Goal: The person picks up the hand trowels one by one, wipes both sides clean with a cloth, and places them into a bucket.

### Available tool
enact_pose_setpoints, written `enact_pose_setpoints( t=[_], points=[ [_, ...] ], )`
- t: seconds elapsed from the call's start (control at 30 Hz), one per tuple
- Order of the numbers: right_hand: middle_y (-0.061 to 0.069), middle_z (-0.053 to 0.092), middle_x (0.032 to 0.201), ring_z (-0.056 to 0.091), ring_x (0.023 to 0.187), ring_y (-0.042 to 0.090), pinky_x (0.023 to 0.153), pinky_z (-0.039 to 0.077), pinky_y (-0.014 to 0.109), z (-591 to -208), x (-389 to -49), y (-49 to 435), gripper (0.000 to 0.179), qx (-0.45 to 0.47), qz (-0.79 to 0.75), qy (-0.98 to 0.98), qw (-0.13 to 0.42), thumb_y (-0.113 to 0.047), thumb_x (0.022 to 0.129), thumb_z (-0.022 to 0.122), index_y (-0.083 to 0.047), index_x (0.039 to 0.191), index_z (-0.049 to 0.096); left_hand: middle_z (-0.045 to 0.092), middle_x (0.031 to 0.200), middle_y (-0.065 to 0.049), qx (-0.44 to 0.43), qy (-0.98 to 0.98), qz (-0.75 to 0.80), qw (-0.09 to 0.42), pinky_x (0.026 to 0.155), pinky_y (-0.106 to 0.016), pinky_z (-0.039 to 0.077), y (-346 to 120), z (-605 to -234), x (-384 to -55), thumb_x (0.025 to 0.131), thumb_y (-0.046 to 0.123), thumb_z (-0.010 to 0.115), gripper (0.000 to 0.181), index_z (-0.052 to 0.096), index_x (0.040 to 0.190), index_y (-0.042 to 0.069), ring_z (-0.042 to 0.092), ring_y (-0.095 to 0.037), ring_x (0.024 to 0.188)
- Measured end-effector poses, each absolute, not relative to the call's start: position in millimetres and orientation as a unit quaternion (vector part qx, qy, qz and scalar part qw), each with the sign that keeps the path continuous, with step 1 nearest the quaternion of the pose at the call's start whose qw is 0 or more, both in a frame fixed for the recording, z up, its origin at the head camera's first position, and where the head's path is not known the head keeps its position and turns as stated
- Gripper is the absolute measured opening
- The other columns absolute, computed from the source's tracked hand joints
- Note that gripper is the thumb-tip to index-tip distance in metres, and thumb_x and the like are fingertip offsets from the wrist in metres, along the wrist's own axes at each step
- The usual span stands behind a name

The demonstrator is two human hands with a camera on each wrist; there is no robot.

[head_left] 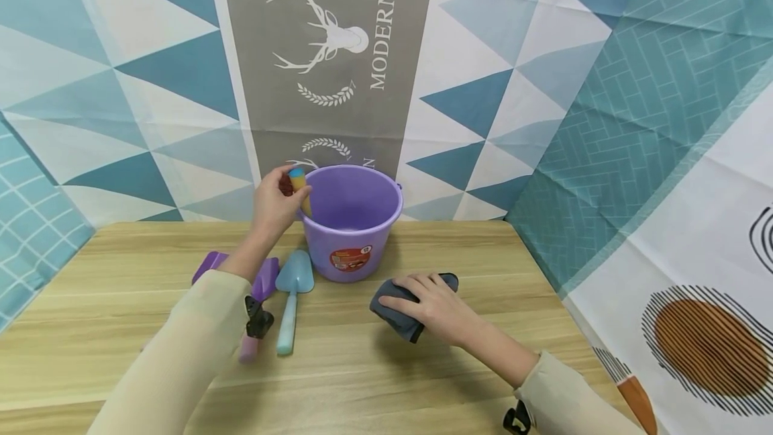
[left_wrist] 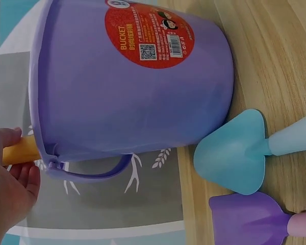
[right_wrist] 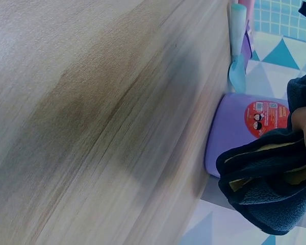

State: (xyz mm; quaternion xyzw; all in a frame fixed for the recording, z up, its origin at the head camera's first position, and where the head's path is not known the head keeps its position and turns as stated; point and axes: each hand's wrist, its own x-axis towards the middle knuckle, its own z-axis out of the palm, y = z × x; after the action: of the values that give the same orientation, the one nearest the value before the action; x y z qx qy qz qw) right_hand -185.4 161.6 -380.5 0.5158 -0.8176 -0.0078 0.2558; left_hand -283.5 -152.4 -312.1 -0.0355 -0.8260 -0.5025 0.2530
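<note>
My left hand (head_left: 276,201) pinches a yellow handle with a blue end (head_left: 298,180) at the left rim of the purple bucket (head_left: 319,242). The handle's lower part goes down behind the bucket's rim, so what it belongs to is hidden. From the left wrist view, the thumb and fingers lie on either side of the yellow handle (left_wrist: 21,151). In front of the bucket's right side, my right hand (head_left: 436,307) grips a folded dark grey cloth (head_left: 395,311), held above the tabletop. Several folded layers of the cloth (right_wrist: 275,204) show in the right wrist view.
A light blue trowel (head_left: 295,275) lies left of the bucket on the wooden table (head_left: 338,381). Beside it is a purple shovel (head_left: 266,279) with a pink handle, partly covered by the left forearm. A patterned curtain (head_left: 326,113) hangs behind the table.
</note>
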Motion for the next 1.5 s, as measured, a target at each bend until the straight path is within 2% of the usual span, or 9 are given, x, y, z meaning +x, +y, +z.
enact_pose_setpoints(
  t=[0.33, 0.6, 0.87, 1.5],
  points=[
    [0.008, 0.055, 0.125, 0.056, 0.107, 0.022, 0.081, 0.051, 0.039, -379.1, -184.5, 163.1, 0.056, 0.517, -0.014, -0.816, 0.258, -0.007, 0.08, 0.07, -0.028, 0.13, 0.052, 0.061, 0.105, -0.022, -0.01, -0.824, -0.511, 0.244, 0.075, -0.017, 0.042, -148.8, -313.5, -283.8, 0.087, 0.014, 0.065, 0.047, 0.051, 0.128, -0.003, 0.056, -0.027, 0.094],
    [0.008, 0.055, 0.125, 0.056, 0.108, 0.023, 0.082, 0.051, 0.04, -379.5, -183.4, 164.0, 0.057, 0.515, -0.007, -0.82, 0.251, -0.006, 0.081, 0.07, -0.027, 0.13, 0.052, 0.063, 0.105, -0.021, 0.016, -0.825, -0.514, 0.234, 0.075, -0.018, 0.042, -147.4, -316.4, -284.8, 0.089, 0.02, 0.063, 0.042, 0.056, 0.121, -0.005, 0.057, -0.025, 0.093],
    [0.008, 0.055, 0.125, 0.056, 0.108, 0.023, 0.081, 0.051, 0.039, -380.2, -183.7, 165.0, 0.06, 0.515, -0.008, -0.817, 0.259, -0.008, 0.077, 0.074, -0.027, 0.13, 0.052, 0.063, 0.104, -0.023, 0.012, -0.832, -0.503, 0.233, 0.075, -0.018, 0.044, -148.8, -320.9, -286.3, 0.087, 0.016, 0.062, 0.042, 0.056, 0.122, -0.007, 0.058, -0.027, 0.093],
    [0.009, 0.056, 0.123, 0.057, 0.106, 0.023, 0.08, 0.051, 0.04, -378.9, -184.7, 166.1, 0.057, 0.52, -0.007, -0.812, 0.263, -0.006, 0.08, 0.07, -0.026, 0.131, 0.052, 0.062, 0.107, -0.023, 0.011, -0.838, -0.498, 0.223, 0.077, -0.022, 0.044, -149.9, -320.7, -285.4, 0.086, 0.017, 0.064, 0.042, 0.057, 0.121, -0.006, 0.057, -0.028, 0.095]
  ],
)
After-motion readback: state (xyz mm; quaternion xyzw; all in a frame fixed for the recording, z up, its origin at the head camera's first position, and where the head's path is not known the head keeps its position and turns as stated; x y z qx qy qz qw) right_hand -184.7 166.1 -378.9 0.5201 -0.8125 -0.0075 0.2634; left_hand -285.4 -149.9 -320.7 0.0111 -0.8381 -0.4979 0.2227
